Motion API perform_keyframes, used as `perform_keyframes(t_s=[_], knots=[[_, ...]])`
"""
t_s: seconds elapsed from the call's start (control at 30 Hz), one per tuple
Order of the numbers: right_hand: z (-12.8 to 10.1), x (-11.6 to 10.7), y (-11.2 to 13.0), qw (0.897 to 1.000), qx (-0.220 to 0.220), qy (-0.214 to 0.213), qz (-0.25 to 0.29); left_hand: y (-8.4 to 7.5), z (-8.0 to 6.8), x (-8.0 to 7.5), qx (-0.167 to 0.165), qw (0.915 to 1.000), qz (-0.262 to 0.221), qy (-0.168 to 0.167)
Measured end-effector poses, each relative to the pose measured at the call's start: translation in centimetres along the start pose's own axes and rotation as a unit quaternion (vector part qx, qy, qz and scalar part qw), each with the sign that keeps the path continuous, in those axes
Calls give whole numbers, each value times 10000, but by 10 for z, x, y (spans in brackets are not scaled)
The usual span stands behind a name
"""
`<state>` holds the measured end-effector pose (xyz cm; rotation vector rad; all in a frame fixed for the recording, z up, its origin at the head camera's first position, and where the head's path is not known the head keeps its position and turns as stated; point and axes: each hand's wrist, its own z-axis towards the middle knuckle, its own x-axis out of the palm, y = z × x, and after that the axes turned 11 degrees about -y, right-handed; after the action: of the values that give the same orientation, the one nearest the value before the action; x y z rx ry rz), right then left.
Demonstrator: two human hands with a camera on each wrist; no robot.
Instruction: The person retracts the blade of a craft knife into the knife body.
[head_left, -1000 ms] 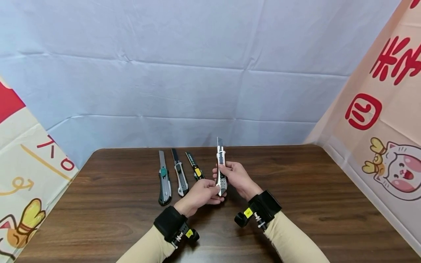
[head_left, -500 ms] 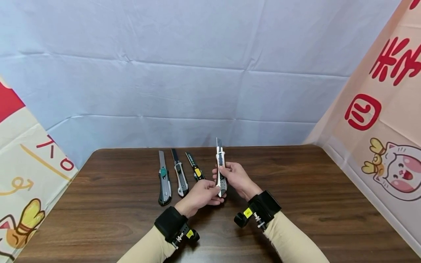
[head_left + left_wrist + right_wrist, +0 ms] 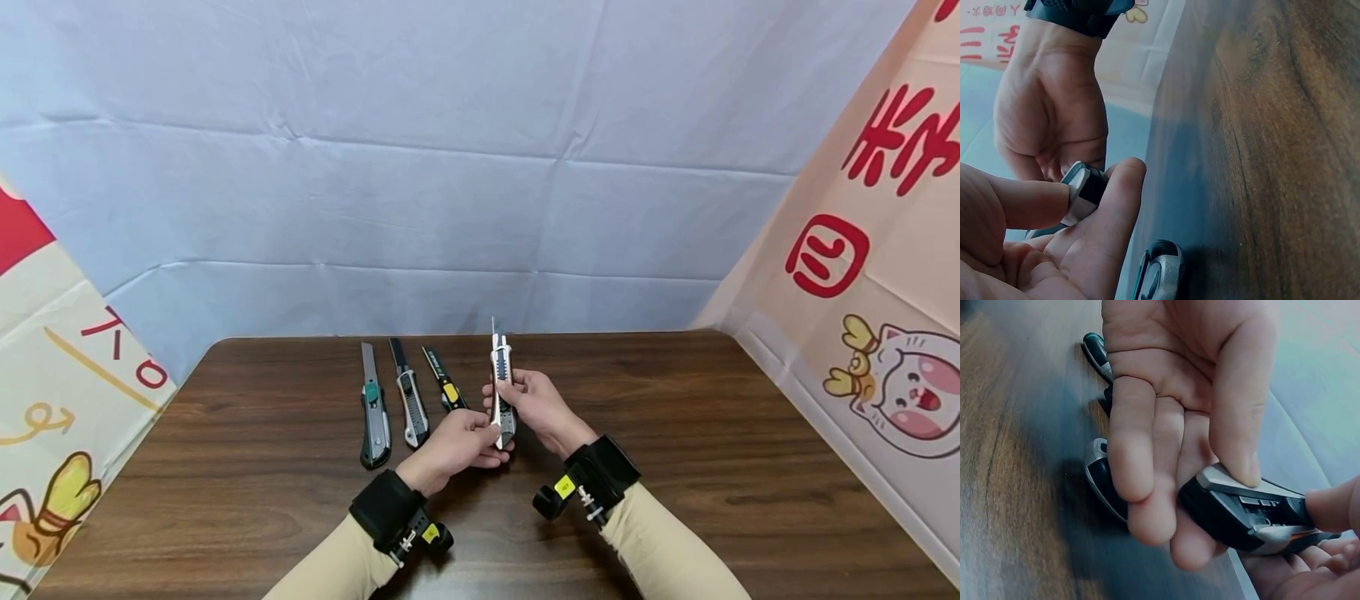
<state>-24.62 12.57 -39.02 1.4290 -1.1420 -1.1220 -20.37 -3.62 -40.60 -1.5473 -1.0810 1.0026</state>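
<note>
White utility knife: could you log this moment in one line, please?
left hand: holds white utility knife | right hand: holds it | blade: out

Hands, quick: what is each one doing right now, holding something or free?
Left hand: pinches the rear end of the white utility knife.
Right hand: grips the same knife's body, thumb on top.

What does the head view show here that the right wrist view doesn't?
Only the head view shows the whole layout: three utility knives lying side by side on the wooden table, namely the green-slider knife, the silver knife and the yellow-slider knife, plus the held knife's blade tip pointing away. Only the right wrist view shows the right hand's thumb pressing the knife's top near its ridged slider. Both show the white utility knife held by the left hand and the right hand.
</note>
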Motion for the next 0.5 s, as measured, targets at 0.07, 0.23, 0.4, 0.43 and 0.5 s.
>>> perform_keyframes(t_s=[0.07,0.23,0.4,0.43,0.5], knots=[[0,0,0,10000,-24,12,-16,0,0,0,1,10000,10,-10],[0,-1,0,10000,-40,10,-19,-1,0,1,-11,10000,38,-36],[-1,0,-1,10000,-61,13,-44,0,1,1,-24,9999,62,-77],[-1,0,-1,10000,-69,21,-53,0,1,1,-34,9999,77,-94],[-1,1,-1,9999,-72,26,-68,1,1,1,-48,9999,96,-117]])
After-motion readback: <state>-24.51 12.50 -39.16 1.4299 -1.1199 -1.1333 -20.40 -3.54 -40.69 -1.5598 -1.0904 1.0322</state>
